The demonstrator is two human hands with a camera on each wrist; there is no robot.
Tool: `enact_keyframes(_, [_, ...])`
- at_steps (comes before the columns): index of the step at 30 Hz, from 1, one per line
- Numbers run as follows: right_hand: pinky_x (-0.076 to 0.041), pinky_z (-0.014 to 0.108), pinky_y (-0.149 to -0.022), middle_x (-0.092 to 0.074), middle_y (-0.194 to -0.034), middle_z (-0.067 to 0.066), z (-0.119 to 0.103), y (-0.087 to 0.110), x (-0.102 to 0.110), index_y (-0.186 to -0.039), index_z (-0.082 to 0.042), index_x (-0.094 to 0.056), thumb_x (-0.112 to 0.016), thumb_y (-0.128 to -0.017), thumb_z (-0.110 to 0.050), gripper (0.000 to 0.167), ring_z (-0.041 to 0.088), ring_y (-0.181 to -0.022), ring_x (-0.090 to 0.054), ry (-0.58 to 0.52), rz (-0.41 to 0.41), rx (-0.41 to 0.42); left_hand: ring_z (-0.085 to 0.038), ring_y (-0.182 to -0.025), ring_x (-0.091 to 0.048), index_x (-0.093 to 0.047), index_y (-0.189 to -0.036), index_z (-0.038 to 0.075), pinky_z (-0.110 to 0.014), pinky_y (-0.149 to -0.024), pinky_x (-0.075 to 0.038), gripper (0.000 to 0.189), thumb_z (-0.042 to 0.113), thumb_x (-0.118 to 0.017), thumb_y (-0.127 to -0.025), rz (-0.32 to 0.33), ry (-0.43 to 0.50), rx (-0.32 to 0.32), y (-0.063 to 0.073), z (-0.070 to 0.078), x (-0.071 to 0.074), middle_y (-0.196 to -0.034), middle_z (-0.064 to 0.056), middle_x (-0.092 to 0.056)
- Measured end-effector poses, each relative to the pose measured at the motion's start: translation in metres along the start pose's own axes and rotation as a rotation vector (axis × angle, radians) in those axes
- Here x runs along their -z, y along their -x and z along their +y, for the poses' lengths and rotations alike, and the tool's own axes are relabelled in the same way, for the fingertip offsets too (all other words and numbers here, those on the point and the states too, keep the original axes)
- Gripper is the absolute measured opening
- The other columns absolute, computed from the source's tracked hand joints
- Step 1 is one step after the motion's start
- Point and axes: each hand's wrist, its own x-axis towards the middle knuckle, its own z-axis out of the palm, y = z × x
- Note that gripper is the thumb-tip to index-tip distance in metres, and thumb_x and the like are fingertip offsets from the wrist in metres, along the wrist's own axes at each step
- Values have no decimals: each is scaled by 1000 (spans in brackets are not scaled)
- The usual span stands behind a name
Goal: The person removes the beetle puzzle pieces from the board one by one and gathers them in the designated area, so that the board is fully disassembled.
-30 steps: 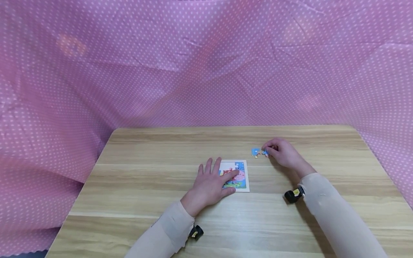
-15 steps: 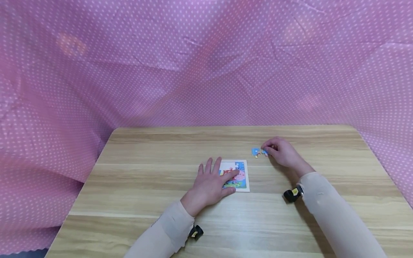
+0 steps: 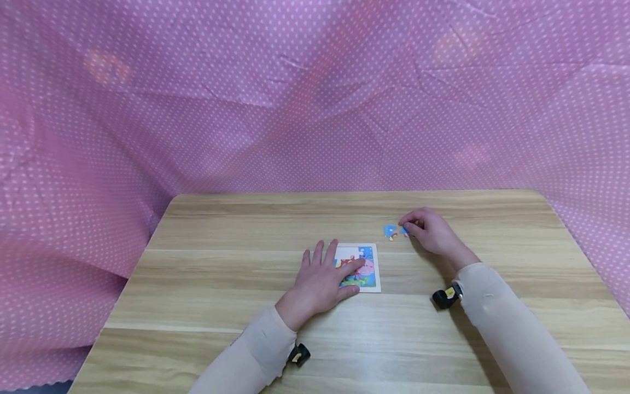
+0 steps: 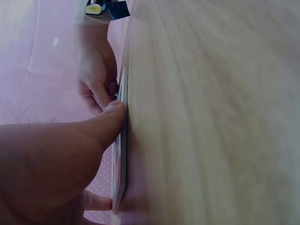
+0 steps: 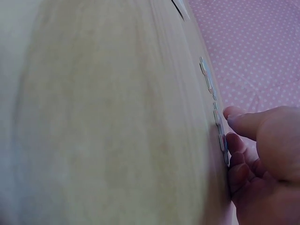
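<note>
Puzzle pieces (image 3: pixel 396 232), head view: we see a small blue cluster flat on the wooden table (image 3: pixel 221 230), touching the fingertips of our right hand (image 3: pixel 429 232) and running on just past them toward the left hand's side. The right fingers curl down onto the nearest piece; whether they pinch it or only press it we cannot tell here. Our left hand (image 3: pixel 320 282) lies flat, fingers straight and spread, on the puzzle board (image 3: pixel 370 268), well apart from the loose pieces. The right hand is plainly the nearer one.

Left wrist view: we note the left thumb (image 4: pixel 105 124) pressed flat against the board's edge (image 4: pixel 121 164); the right hand (image 4: pixel 96 77) shows beyond it, fingers bent toward the table.

Right wrist view: we see the pieces (image 5: pixel 216 119) edge-on, a thin line strung along the table, long axis running away from the fingertips. The nearest piece touches the bent fingers (image 5: pixel 234 140); the thumb (image 5: pixel 243 123) hovers just beside it, not clearly closed on it.
</note>
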Motion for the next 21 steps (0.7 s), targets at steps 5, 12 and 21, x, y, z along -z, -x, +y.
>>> enact_keyframes(5, [-47,35,-82,-68,-120,17,0,0,-1,-125,-5,-76,-59,-111,-12,23,26,-98,-59,-8,3,-4,-51,-165,-19,-41,-163,53,-72,-129,-23,60,62,-57,-106,-5,11,5,-1,0,0,-179,-19,-21])
enact_keyframes(12, [-48,36,-80,-66,-116,16,3,1,0,-125,-6,-75,-58,-111,-12,24,26,-94,-57,-44,9,-6,-51,-165,-19,-41,-163,52,-71,-129,-24,62,63,-59,-105,7,6,-2,0,0,0,-179,-20,-21])
enact_keyframes(21, [-50,30,-74,-65,-114,14,-1,6,2,-129,-7,-73,-60,-110,-15,24,23,-91,-56,-87,31,-13,-51,-165,-17,-41,-163,52,-72,-130,-22,62,63,-59,-105,-1,20,-5,4,-1,3,-180,-20,-16])
